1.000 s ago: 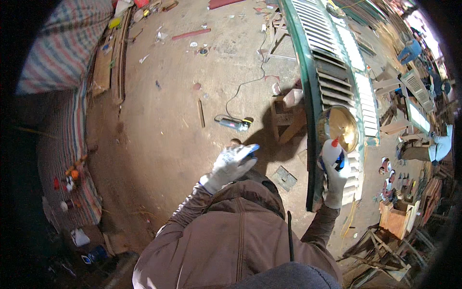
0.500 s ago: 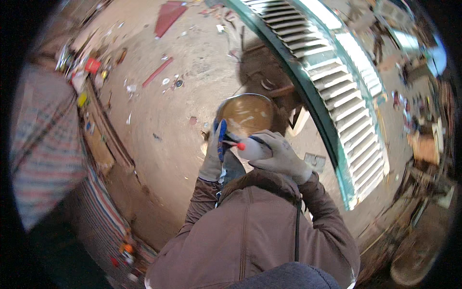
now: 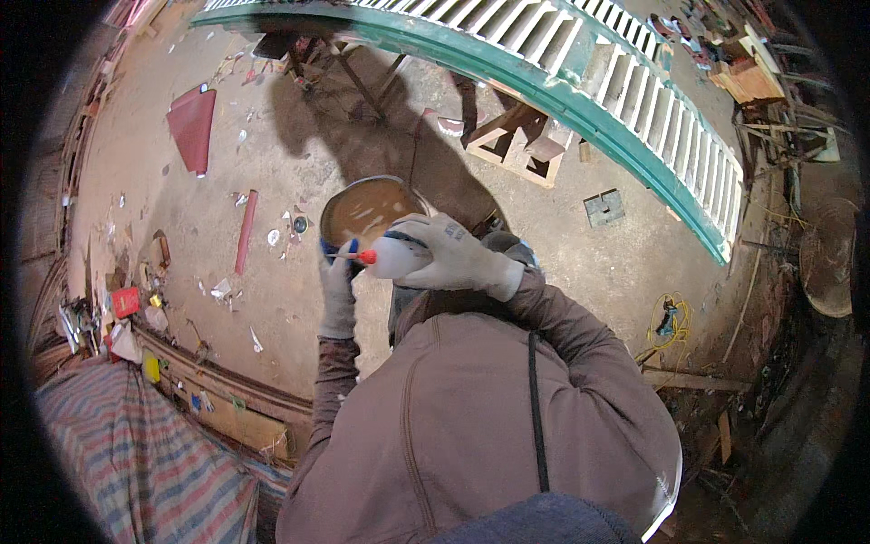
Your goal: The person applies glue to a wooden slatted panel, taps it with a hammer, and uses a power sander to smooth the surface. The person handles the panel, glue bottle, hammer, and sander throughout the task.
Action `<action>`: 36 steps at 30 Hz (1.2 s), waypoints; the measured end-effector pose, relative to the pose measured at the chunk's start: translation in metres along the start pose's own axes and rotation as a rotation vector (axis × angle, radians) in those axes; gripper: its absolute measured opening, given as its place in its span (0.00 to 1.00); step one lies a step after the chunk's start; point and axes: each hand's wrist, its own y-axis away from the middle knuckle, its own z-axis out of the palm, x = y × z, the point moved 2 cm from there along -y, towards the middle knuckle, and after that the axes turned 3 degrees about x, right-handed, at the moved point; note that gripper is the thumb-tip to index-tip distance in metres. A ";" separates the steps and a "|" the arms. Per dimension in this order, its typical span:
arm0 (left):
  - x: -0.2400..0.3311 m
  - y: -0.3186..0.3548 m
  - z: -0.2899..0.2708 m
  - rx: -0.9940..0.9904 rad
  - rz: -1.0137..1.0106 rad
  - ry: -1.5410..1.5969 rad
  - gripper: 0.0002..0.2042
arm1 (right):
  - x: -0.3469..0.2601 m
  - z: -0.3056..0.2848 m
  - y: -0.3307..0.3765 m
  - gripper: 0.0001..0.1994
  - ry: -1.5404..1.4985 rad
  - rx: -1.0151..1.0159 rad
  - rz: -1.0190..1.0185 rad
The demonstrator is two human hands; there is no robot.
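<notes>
In my gloved right hand (image 3: pixel 453 258) is a white squeeze bottle (image 3: pixel 397 258), tilted with its red tip toward the left. My left hand (image 3: pixel 338 295), in a pale glove with blue on the fingers, closes on the lower left edge of a round brown piece (image 3: pixel 362 204) with a thin pale rim. Whitish streaks lie across that piece. The bottle's red tip is close to my left fingers; whether they touch is too small to tell. My right hand and the bottle cover the piece's lower right part.
A green frame with white slats (image 3: pixel 544 82) spans the far right. Beneath it are a small wooden frame (image 3: pixel 517 150) and a grey plate (image 3: pixel 604 208). A red strip (image 3: pixel 246 231) and scraps litter the floor. Striped cloth (image 3: pixel 154 444) lies at lower left; yellow cord (image 3: pixel 672 322) lies right.
My view has swung round, and the floor, slatted frame and cloth appear turned. Both hands and the round piece now sit further left in the picture. The bottle stays in my right hand.
</notes>
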 end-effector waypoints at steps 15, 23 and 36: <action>0.038 -0.052 -0.050 -0.051 -0.109 0.156 0.32 | 0.000 0.099 -0.139 0.29 0.173 0.142 0.106; 0.079 -0.139 -0.063 -0.002 0.067 0.120 0.34 | 0.047 0.112 -0.234 0.27 0.373 0.099 -0.009; 0.180 -0.294 -0.087 0.130 0.092 0.379 0.28 | 0.071 0.103 -0.432 0.32 0.478 -0.075 -0.143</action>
